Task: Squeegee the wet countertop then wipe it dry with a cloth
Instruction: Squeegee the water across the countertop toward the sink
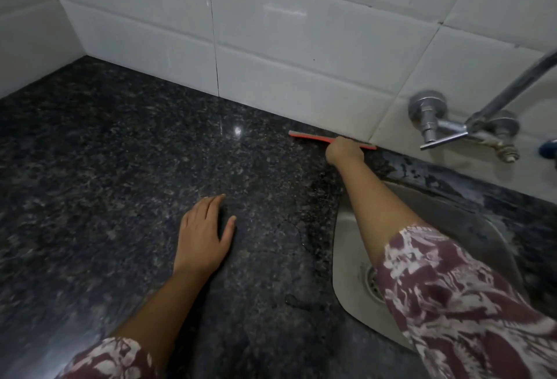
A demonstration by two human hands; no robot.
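— At the back edge of the dark speckled granite countertop [126, 185], where it meets the white tiled wall [301, 56], the right hand [345, 151] is closed around the handle of the orange rubber-bladed squeegee [310, 137]. The blade runs along the wall joint, sticking out both sides of the knuckles.

— So the squeegee step is in hand, not the wiping?

— I'd judge so. No cloth shows anywhere. The blade sits at the far end of a stroke's path, just beyond the fingertips, so a pull toward the body looks like what comes next.

— And the left hand [203, 237]?

— Open, palm down, fingers spread flat on the stone, holding nothing. It seems to brace the reach. It lies well nearer the body than the squeegee.

— What does the next move call for?

— Even pressure along the whole blade, and steering the water toward the stainless steel sink basin [346, 258], which sits under the right forearm. A wet patch lies on the stone beside the basin's near corner.

— Anything in the sink?

— Only its round drain grate [372, 283], partly hidden by the patterned maroon sleeve [452, 297]. No dishes that I can see. The chrome wall tap [446, 128] hangs above the far rim; no water visibly runs.
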